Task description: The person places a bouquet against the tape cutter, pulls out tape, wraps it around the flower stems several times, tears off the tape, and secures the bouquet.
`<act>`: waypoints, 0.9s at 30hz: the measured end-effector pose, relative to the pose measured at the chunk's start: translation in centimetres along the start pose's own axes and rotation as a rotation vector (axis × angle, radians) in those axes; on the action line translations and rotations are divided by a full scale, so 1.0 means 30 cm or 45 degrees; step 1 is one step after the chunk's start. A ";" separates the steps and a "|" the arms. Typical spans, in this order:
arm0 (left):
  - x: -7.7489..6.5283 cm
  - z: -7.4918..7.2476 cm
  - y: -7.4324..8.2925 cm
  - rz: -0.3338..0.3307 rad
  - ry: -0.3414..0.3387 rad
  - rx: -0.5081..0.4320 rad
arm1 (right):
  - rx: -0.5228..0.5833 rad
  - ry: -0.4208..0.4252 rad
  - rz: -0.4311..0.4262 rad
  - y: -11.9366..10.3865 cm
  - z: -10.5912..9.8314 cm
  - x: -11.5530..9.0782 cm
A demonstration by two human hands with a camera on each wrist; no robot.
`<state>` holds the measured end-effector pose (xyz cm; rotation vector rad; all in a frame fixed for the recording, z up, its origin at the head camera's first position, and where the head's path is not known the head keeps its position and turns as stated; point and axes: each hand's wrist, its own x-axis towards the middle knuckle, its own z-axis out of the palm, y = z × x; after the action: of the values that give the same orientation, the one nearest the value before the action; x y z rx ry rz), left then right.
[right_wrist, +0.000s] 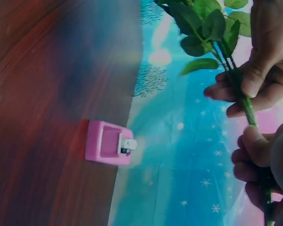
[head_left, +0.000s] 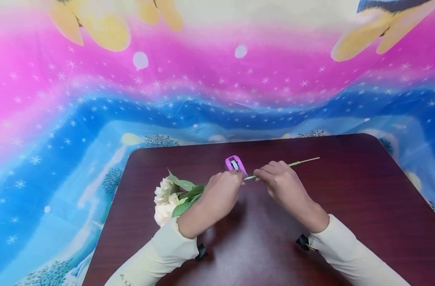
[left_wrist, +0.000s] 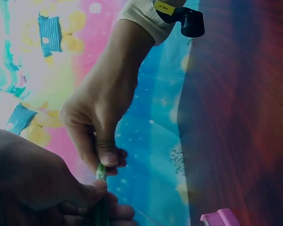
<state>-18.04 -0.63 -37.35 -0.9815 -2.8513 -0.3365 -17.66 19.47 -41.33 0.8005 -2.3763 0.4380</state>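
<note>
A bunch of cream flowers (head_left: 164,198) with green leaves (right_wrist: 216,26) lies across the front of me, blooms to the left. My left hand (head_left: 222,190) grips its green stems just below the leaves. Farther along, my right hand (head_left: 283,183) pinches the stem (head_left: 304,161), whose thin bare end sticks out to the right. The thumbs of both hands press on the stem, close together. Between them, a shiny patch (left_wrist: 101,172) shows on the stem in the left wrist view; I cannot tell what it is.
Behind the hands, a pink tape dispenser (head_left: 229,162) with a small roll stands on the dark red-brown table (head_left: 364,190). A colourful printed cloth (head_left: 217,91) hangs beyond the table's far edge and along its sides. Black wrist mounts (head_left: 303,242) sit at the sleeves.
</note>
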 end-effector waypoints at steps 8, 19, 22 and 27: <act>0.027 0.015 -0.022 -0.078 -0.042 -0.142 | -0.072 0.084 -0.088 0.000 0.019 -0.029; 0.005 0.031 -0.010 -0.008 0.177 0.190 | 0.053 -0.037 0.043 -0.008 0.010 -0.006; -0.006 0.036 0.001 0.017 0.258 0.327 | 0.079 -0.108 0.063 -0.009 0.004 0.009; -0.012 0.053 0.015 0.063 0.394 0.505 | 0.106 -0.231 0.087 -0.008 0.000 0.025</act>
<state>-17.51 -0.11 -38.88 -0.8345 -2.4741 0.0783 -17.98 18.95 -40.84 0.8293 -2.5740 0.5150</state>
